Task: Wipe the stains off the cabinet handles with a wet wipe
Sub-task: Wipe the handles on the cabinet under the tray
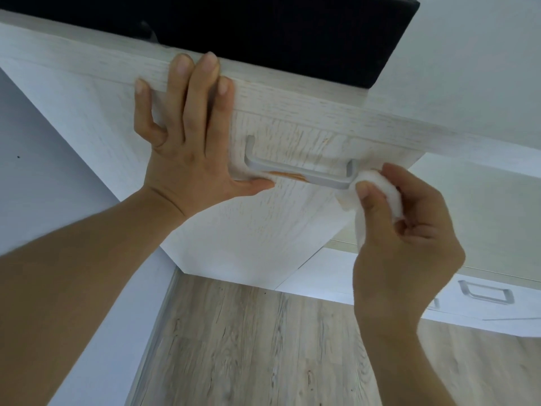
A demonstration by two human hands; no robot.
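A silver bar handle [310, 172] sits on the white wood-grain cabinet front [263, 224]. An orange-brown stain [288, 175] runs along the handle's left half. My left hand [187, 136] lies flat on the cabinet front, fingers reaching over the top edge, thumb touching the handle's left end. My right hand [404, 230] pinches a bunched white wet wipe [377, 189] and holds it against the handle's right end.
A black fabric box [292, 33] stands on the cabinet top. A lower white unit with a second silver handle [486, 293] is at the right. Grey wood-look floor [263, 347] lies below, with a pale wall [35, 171] at the left.
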